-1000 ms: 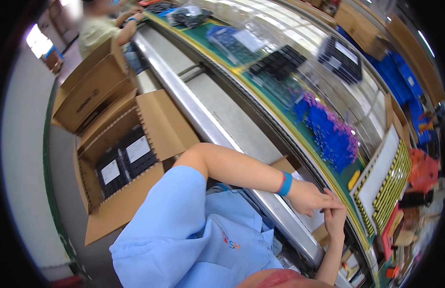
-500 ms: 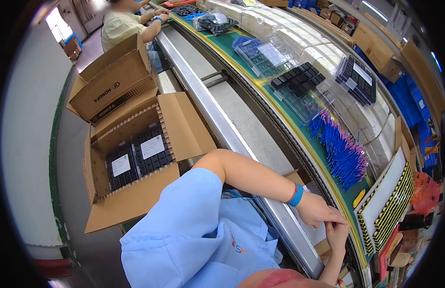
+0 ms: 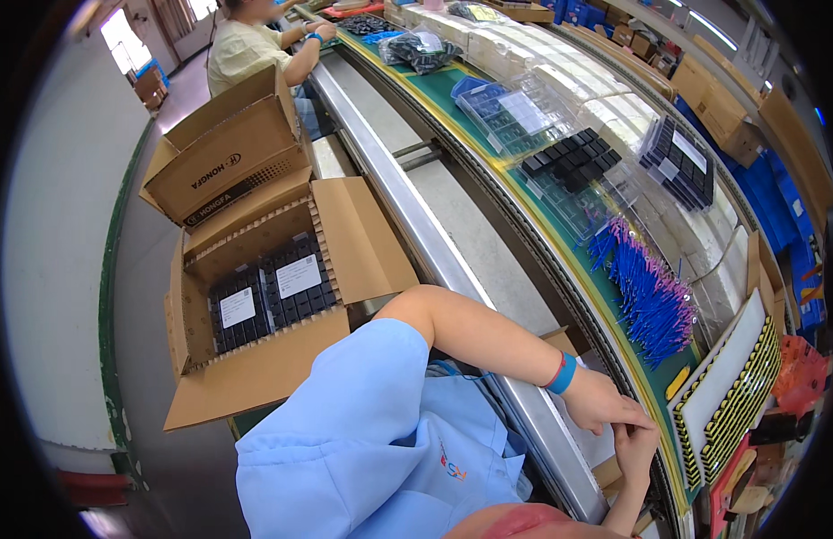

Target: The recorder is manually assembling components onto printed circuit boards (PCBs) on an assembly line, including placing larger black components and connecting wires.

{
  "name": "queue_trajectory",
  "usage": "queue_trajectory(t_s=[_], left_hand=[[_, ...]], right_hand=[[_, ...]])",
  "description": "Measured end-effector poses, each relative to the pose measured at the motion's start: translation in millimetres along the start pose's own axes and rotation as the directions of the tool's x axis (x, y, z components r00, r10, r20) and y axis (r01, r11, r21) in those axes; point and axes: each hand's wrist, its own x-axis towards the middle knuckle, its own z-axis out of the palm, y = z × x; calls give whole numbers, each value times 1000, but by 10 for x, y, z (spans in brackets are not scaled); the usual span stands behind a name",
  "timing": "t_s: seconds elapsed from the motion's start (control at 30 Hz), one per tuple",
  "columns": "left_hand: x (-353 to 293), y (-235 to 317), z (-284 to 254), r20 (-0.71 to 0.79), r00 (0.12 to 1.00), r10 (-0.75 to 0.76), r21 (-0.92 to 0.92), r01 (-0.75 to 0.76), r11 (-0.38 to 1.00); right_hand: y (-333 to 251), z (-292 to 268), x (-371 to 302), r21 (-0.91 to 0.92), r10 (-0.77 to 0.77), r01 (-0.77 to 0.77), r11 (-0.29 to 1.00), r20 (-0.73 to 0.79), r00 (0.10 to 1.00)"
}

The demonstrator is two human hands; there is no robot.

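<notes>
Green tabletop [image 3: 614, 296] curves off ahead; I see left hand [image 3: 605, 406] and right hand [image 3: 636, 447] touching, curled together, the blue-and-pink bundle [image 3: 645, 292] just beyond.

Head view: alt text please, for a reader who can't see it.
A person in a light blue shirt rests both hands, left hand over right hand, at the edge of a green conveyor bench beside blue and pink cables. An open cardboard box of black parts stands on their left.
</notes>
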Motion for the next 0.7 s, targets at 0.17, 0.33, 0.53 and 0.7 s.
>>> queue_trajectory(t_s=[0.17, 0.33, 0.53, 0.7], left_hand=[[6, 5, 4, 21, 1000, -21, 3, 20, 1000], [10, 4, 0, 38, 998, -44, 4, 44, 999], [-4, -19, 5, 13, 1000, -17, 7, 17, 1000], [14, -3, -8, 30, 999, -25, -16, 25, 1000]], right_hand=[[65, 15, -17, -7, 29, -29, 1000, 2, 1000], [27, 6, -9, -16, 22, -22, 1000, 4, 1000], [-35, -6, 6, -13, 30, -29, 999, 19, 999], [4, -11, -9, -24, 24, -24, 999, 16, 1000]])
